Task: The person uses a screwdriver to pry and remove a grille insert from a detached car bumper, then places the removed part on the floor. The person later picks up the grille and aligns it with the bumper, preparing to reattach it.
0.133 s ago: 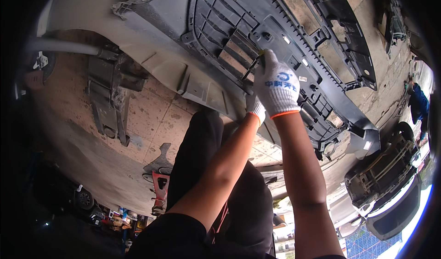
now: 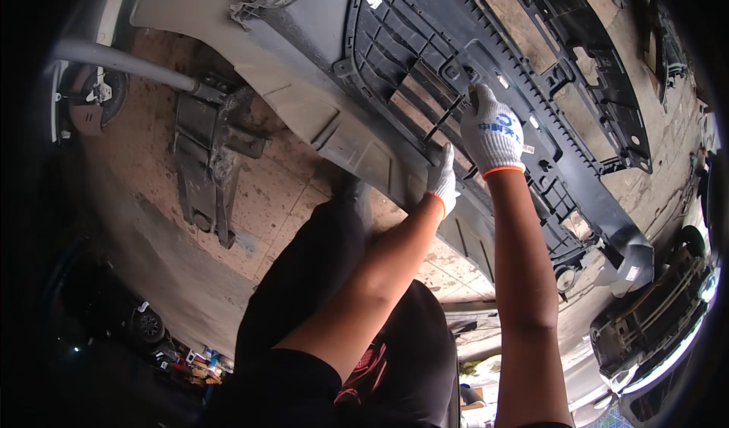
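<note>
A large dark grey car bumper cover (image 2: 334, 128) lies with its ribbed inner side up, slanting across the upper middle. Over its grille section (image 2: 402, 48), my right hand (image 2: 493, 135), in a white knit glove with an orange cuff, is closed. A small dark thing with a yellowish bit shows at its fingertips, too small to name. My left hand (image 2: 442, 181), gloved alike, rests at the cover's near edge, below and left of the right hand. Its visible finger points straight up; the other fingers are partly hidden.
A slatted black plastic panel (image 2: 577, 71) lies beyond the cover. To the left stands a dirty metal bracket (image 2: 205, 154) on the tiled floor (image 2: 262, 215), by a grey bar (image 2: 129, 63). A car with its front stripped (image 2: 645, 314) is at right; a dark car's wheel (image 2: 146, 325) shows lower left.
The view has shifted, so the cover sits further right and lower. My hands have drawn apart; a gap shows between them, and the left one's finger is now seen stretched out.
</note>
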`<state>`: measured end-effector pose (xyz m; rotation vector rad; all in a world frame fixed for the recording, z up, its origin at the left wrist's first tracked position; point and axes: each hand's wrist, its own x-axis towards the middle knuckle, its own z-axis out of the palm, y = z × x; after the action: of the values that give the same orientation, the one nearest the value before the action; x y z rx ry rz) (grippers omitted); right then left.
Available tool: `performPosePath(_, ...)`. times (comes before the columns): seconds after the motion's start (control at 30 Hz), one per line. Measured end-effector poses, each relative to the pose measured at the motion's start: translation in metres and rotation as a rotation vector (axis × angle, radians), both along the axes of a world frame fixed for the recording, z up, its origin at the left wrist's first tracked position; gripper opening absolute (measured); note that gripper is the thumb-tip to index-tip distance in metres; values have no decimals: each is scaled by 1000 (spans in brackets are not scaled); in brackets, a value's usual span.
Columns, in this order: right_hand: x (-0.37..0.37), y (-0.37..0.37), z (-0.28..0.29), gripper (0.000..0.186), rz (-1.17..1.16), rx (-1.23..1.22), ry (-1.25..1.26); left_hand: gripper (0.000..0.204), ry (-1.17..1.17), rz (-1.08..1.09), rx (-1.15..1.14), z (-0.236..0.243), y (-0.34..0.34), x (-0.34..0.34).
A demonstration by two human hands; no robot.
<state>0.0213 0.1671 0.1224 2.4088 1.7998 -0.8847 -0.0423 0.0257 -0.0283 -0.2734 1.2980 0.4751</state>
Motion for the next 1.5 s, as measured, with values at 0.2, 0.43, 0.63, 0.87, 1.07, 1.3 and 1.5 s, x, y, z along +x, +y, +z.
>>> performPosePath(0.2,12,-12,-59,38,-15,94,12,123,-69,30,9,-18,-7,-4)
performPosePath(0.43,20,-14,-61,41,8,0,-5,126,43,95,-75,-24,-16,6)
performPosePath(0.63,11,-4,-39,38,146,-38,-108,123,61,50,-60,-53,-17,18)
performPosePath(0.87,-1,-17,-37,36,76,178,-89,126,-14,95,-67,-82,-9,26)
performPosePath(1.07,-47,-13,-60,32,28,173,-268,122,-87,71,-47,-36,-3,33)
performPosePath(1.3,-91,-11,-82,30,-75,183,-383,118,-71,26,-67,4,4,12)
performPosePath(1.5,-105,-5,-87,27,-129,207,-344,114,-49,-22,-87,17,9,-2)
